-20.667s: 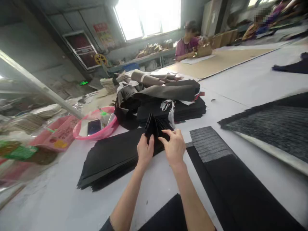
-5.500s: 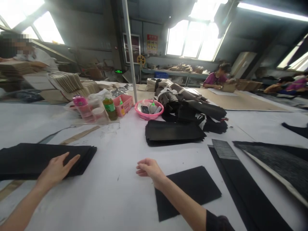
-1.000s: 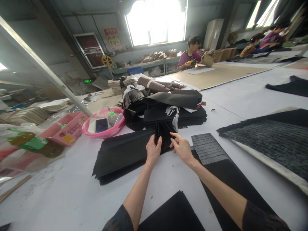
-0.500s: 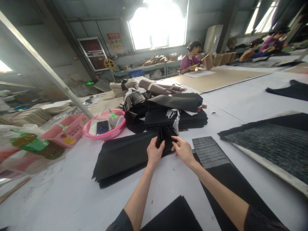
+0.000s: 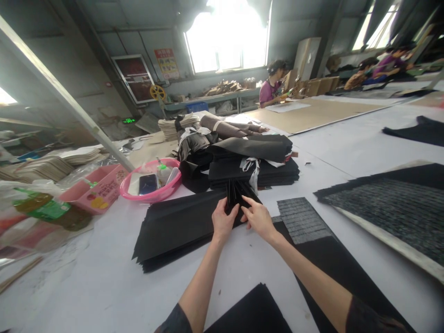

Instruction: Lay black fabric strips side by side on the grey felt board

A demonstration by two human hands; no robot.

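A stack of black sheets lies on the white table, its right end bent upward so that the layers fan apart. My left hand is closed on that raised end, thumb toward the middle. Opposite it, my right hand has its fingertips at the fanned edges, index finger extended and the other fingers curled. Whether the right fingers pinch a sheet is too small to tell. Just behind the hands sits a tied bundle of black pieces with a white strip knotted round it.
To the left stand a pink basin holding a phone, and a pink box. Grey mesh pieces and another black sheet lie right and in front. Across the table a person in purple handles brown pieces.
My right hand has shifted slightly left, closer to my left hand, along the fanned edges. My left hand has hardly moved. Across the table, the person's hands and brown pieces have moved.
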